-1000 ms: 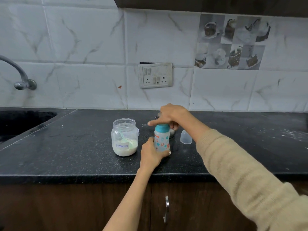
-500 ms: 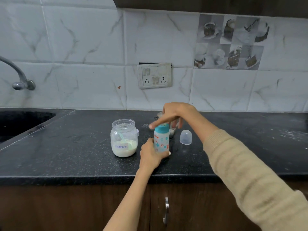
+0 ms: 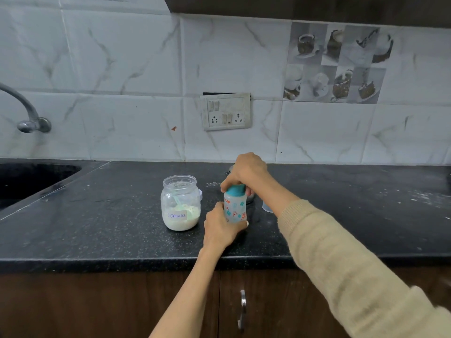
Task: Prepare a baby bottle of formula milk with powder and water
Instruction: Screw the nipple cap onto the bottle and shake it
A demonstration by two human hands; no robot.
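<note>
We note the left hand gripping the bottle and the right hand clasping its cap; careless twisting could topple it.

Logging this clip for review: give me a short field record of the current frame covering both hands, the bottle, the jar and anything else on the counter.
left hand: left hand grips the lower body of the baby bottle
right hand: right hand grips the teal collar from above
bottle: upright on the black counter, printed body, contents not discernible
jar: formula jar, open, no lid on, partly filled with powder, a scoop inside, left of the bottle
other: clear cap right of the bottle, partly hidden by the right forearm
</note>
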